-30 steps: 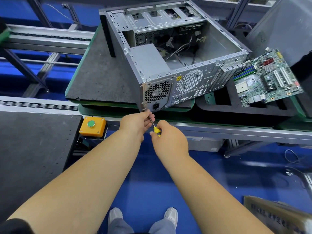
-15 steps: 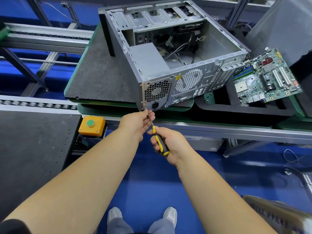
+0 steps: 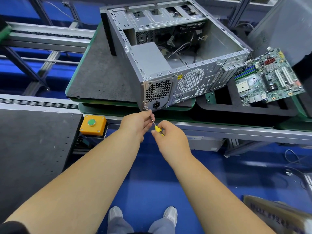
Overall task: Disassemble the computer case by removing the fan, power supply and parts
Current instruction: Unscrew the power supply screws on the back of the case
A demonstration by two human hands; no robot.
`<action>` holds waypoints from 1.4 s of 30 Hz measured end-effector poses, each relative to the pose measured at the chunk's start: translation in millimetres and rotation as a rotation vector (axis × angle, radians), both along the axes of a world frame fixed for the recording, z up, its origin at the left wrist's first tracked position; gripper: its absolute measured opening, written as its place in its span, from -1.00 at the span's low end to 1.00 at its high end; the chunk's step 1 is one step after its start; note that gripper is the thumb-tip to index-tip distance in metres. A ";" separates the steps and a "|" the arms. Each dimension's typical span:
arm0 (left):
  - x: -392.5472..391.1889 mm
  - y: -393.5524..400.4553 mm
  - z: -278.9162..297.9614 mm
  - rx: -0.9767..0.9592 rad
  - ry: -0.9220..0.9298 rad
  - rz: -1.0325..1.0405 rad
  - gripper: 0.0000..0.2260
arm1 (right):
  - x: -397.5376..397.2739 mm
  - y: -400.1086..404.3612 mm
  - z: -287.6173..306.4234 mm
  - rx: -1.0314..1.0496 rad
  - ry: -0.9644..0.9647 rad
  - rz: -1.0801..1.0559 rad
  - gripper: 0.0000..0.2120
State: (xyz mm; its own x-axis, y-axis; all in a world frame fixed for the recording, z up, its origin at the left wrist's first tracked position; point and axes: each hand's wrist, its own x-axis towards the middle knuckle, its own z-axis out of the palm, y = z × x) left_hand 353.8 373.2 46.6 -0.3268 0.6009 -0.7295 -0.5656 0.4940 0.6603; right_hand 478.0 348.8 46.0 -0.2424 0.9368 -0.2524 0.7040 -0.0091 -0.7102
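Item: computer case (image 3: 177,53), open side up, lying on a dark mat (image 3: 101,73) at the near edge of the green-rimmed pallet (image 3: 72,78). Power supply (image 3: 150,59) was in place in the near-left corner, its honeycomb grille and mains socket facing me; loose cables lay in the otherwise bare bay.

Tool: screwdriver (image 3: 156,125), yellow handle, thin steel shaft, tip set at a screw on the lower-left corner of the supply's rear plate.

Hands: my right hand (image 3: 170,137) was curled round the yellow handle; my left hand (image 3: 136,122) pinched the shaft just below the tip, steadying it at the screw.

Step in hand, by my judgement: freeing the power supply's rear screws. To do it well I would keep the shaft in line with the screw, press inward while turning, and let the left fingers catch the screw as it comes free, since the case corner overhangs the pallet edge.

Beside: motherboard (image 3: 268,78), already out, resting on a black foam tray (image 3: 244,108). Orange box with green button (image 3: 92,124) to the left.

Writing: a yellow warning sticker (image 3: 180,76) on the rear panel, text too small to read; a cardboard box (image 3: 276,215) at lower right bore blurred print.
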 end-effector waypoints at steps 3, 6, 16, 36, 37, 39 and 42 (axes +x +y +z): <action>0.6 -0.5 0.9 -0.028 0.026 0.001 -0.90 | -1.4 -0.6 -0.2 0.191 -0.207 0.087 -0.84; 1.3 -1.2 1.1 -0.007 0.058 0.004 -0.90 | -4.7 0.2 -1.2 0.249 -0.288 0.118 -0.82; 2.9 4.7 9.3 -0.031 0.085 -0.048 -0.77 | -0.1 10.9 0.3 -0.721 0.565 -0.180 -0.66; -3.5 1.0 3.8 -0.010 -0.114 0.062 -0.86 | 0.7 9.1 -6.6 -0.270 0.191 -0.079 -0.82; -3.9 1.1 3.1 -0.013 -0.118 0.061 -0.86 | 0.8 9.1 -6.1 -0.222 0.140 -0.057 -0.81; -4.2 1.4 2.1 -0.010 -0.124 0.061 -0.86 | 1.5 8.5 -5.3 -0.100 0.026 -0.020 -0.83; -3.7 1.4 1.5 -0.001 -0.121 0.057 -0.87 | 1.0 7.4 -2.3 0.070 -0.141 0.015 -0.86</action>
State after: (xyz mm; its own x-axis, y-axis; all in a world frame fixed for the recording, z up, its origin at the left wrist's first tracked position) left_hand 350.2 374.6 48.1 -0.2703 0.5826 -0.7665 -0.6684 0.4594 0.5850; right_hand 479.0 356.2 43.7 -0.2237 0.9497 -0.2192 0.7964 0.0484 -0.6028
